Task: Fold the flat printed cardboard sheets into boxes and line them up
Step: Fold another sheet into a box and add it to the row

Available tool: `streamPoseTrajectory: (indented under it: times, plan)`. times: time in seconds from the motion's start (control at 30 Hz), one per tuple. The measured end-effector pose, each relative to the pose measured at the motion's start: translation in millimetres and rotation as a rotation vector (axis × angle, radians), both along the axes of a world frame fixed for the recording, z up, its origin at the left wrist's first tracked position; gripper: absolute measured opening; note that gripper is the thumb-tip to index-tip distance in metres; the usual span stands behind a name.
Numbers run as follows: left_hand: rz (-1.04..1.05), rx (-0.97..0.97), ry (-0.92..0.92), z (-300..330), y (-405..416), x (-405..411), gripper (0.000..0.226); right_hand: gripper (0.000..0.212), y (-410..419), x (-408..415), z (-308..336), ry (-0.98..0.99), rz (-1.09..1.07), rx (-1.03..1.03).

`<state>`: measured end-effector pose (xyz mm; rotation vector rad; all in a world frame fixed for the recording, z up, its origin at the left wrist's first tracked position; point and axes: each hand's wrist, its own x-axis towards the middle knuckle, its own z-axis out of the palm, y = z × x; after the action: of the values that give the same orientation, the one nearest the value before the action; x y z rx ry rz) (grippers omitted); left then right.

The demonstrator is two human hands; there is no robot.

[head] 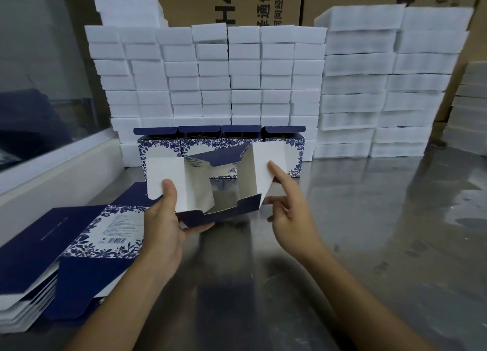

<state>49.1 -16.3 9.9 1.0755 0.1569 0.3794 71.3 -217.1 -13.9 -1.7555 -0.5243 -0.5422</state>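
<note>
1. We see a shiny metal counter (369, 232) carrying everything, with tall stacks of white foam blocks (210, 74) along its far side and brown printed cartons (263, 0) behind them.
2. At the left edge of the counter lies a stack of flat sheets (52, 245), dark blue with a white panel framed in blue floral print, small text and a barcode on the top sheet.
3. Against the foot of the foam blocks stands a row of four folded boxes (221, 140), side by side and touching, their blue top flaps raised and their fronts white with blue floral borders.
4. In front of that row, held above the counter, we have the half-folded box (210, 187): opened into a tube with its open end towards us, white inside, dark blue outside, with two white side flaps spread out left and right and a blue tuck flap at the far side.
5. Our left hand (163, 226) grips the box's near left corner, thumb lying up on the white left flap and fingers curled under the blue bottom edge.
6. Our right hand (287, 213) holds nothing; its index finger is stretched out with its tip on the white right flap, the other fingers loosely bent beside the box's right edge.
</note>
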Motion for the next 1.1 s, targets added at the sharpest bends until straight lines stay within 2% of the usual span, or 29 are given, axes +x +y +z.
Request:
streamPoseTrajectory:
  times: [0.07,0.17,0.23,0.37,0.4,0.47,0.6,0.77,0.83,0.93,1.1]
  plan:
    - [0.016,0.008,0.008,0,0,0,0.037,0.085,-1,0,-4,0.047,0.079,-0.031]
    - [0.027,0.018,0.032,0,0,1,0.048,0.079,0,-1,-6,0.056,0.087,-0.051]
    - [0.040,0.049,0.056,-2,-1,3,0.049,0.066,3,-3,-5,0.054,0.063,-0.070]
    - [0.068,0.217,0.033,-7,-7,5,0.042,0.021,8,-2,-5,-0.010,-0.064,-0.066]
    - [0.067,0.263,0.012,-9,-8,4,0.043,0.016,8,-1,-5,-0.011,-0.100,-0.057]
    - [0.083,0.356,-0.034,-12,-10,2,0.044,0.017,6,0,-6,-0.009,-0.158,-0.061]
    - [0.245,0.693,-0.076,-18,-7,3,0.037,0.010,4,0,-4,-0.001,-0.210,0.008]
    - [0.194,0.824,-0.056,-20,-9,1,0.053,0.006,4,0,-4,-0.028,-0.248,0.029]
    - [0.204,0.863,-0.051,-21,-10,1,0.053,0.020,5,0,-4,-0.034,-0.290,0.076]
    - [0.191,0.798,-0.073,-21,-12,3,0.041,0.021,3,4,-5,-0.009,-0.352,0.137]
    - [0.021,0.499,-0.018,-19,-21,-2,0.020,0.041,6,7,-12,0.168,-0.307,0.030]
